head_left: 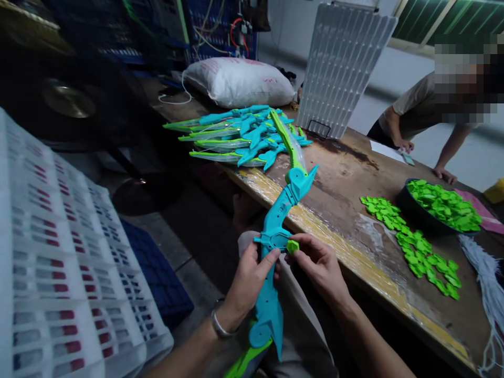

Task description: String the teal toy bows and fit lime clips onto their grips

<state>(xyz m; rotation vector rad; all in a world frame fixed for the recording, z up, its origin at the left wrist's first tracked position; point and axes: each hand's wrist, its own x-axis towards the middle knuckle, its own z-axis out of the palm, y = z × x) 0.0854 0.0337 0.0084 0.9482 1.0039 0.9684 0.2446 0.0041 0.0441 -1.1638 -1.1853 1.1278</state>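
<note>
A blue and green plastic toy bow [272, 281] slants across my lap, its upper green limb [289, 139] reaching over the table edge. My left hand [249, 275] is closed around its middle, thumb on the front just below a hexagonal recess. Between the thumb and fingers of my right hand [321, 265] is a small bright green plastic piece [292, 247], held at the right side of that recess. Whether the piece touches the bow I cannot tell. The bow's lower end runs down toward the bottom of the view.
More toy bows [244, 131] are piled on the table [334, 173] by a white sack [238, 81]. Green pieces [417, 247] lie loose near a full dark basin [401, 202] and white strings [484, 278]. White crates [79, 262] stand left. Another person [417, 100] leans on the far side.
</note>
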